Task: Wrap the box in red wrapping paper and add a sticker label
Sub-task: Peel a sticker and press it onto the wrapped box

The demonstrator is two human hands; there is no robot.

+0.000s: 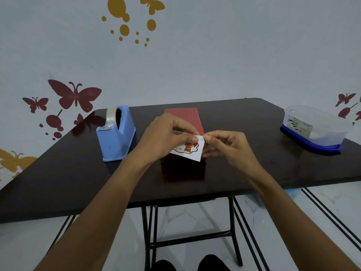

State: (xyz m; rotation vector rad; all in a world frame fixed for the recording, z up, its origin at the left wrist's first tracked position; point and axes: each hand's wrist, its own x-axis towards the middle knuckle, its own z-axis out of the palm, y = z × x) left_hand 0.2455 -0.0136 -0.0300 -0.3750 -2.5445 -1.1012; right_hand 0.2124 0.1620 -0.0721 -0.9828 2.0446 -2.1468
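We see two bare forearms (109, 202), uncovered down to the lower edge of view, ending in the left hand (166, 137) and right hand (228, 145). Low between them sit two black rounded shapes (166, 266), shoes or dark-clad knees; we cannot tell which.

Print on the sticker label (192, 151) is legible only as "Best W"; the left hand (166, 137) covers the rest. The middle of the box (182, 116) is hidden behind that hand, the right hand (228, 145) and the label. Contents of the plastic container (316, 130) are indistinct, its small print unreadable. The table (58, 173) is cut off at both sides.
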